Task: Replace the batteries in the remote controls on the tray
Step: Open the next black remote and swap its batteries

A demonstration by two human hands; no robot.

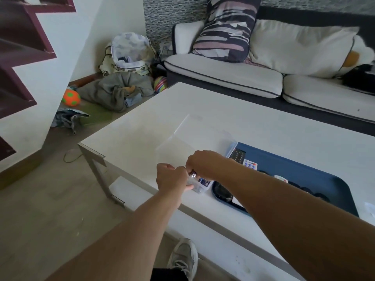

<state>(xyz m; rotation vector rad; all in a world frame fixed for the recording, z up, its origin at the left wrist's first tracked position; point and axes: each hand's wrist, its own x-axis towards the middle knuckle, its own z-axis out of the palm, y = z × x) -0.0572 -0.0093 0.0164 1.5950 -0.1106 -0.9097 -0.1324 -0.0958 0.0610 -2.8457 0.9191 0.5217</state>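
Observation:
A clear plastic box [199, 187] with blue batteries [204, 181] inside stands on the white table, its transparent lid [194, 132] open behind it. My left hand [172, 177] grips the box's near left side. My right hand [205, 163] hovers over the box and pinches a battery [192, 174] by its silvery end. To the right lies a blue tray [304, 169] holding a black remote [237, 156], a white remote with blue buttons [250, 165] and more dark remotes partly hidden by my right forearm.
The white table [223, 110] ends close at its left corner [91, 151]. A sofa [243, 78] with cushions stands behind it. Clothes, bags and an orange ball [71, 97] lie on the floor at the left. My shoe [183, 258] is below the table edge.

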